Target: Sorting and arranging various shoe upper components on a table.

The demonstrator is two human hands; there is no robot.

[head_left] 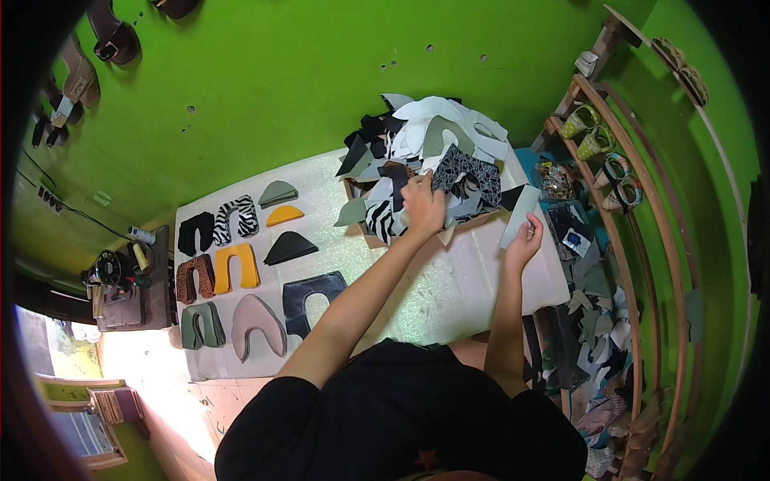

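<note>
A cardboard box [475, 224] at the far right of the table overflows with cut material scraps [429, 116] in white, black, grey and prints. My left hand [423, 207] is over the box's near side, its fingers closed at the lower corner of a black-and-white patterned piece [455, 163]. That piece stands tilted over the heap. Right of the box, my right hand [523, 239] grips a pale grey strip [520, 215] near its lower end. A zebra-print scrap [379, 220] pokes out left of my left hand.
Stacks of cut pieces stand on the table's left: zebra-print [236, 219], yellow [237, 268], leopard-print [195, 278], green [203, 325] and mauve [258, 325]. A wooden rack [634, 264] with sandals [595, 143] lines the right wall. A sewing machine [108, 271] is at far left.
</note>
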